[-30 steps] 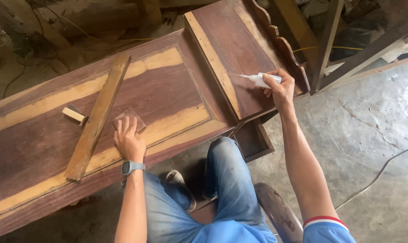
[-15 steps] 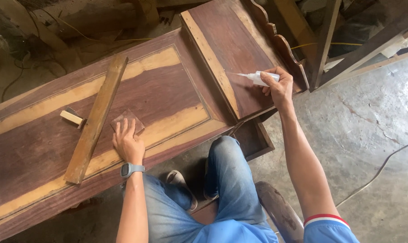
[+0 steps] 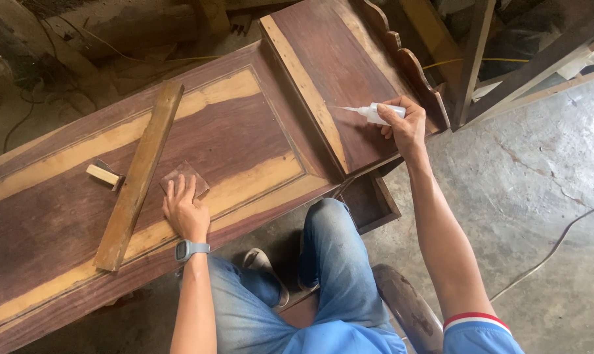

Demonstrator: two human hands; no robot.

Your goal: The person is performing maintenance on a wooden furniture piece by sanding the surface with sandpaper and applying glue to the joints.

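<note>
Around you: a long wooden strip point(image 3: 138, 177) lies slantwise on the dark panel point(image 3: 244, 131), just left of your left hand; a small pale block point(image 3: 103, 174) sits beyond the strip.
Bottle: your right hand point(image 3: 407, 128) is wrapped around a small white glue bottle point(image 3: 381, 113), its thin nozzle pointing left over the raised board point(image 3: 339, 65).
Left hand: your left hand point(image 3: 185, 208) lies flat, fingers spread, on a brown sanding square point(image 3: 187, 177) on the panel.
Under the surface: an open drawer point(image 3: 369, 203) beside your knee; contents cannot be made out.
</note>
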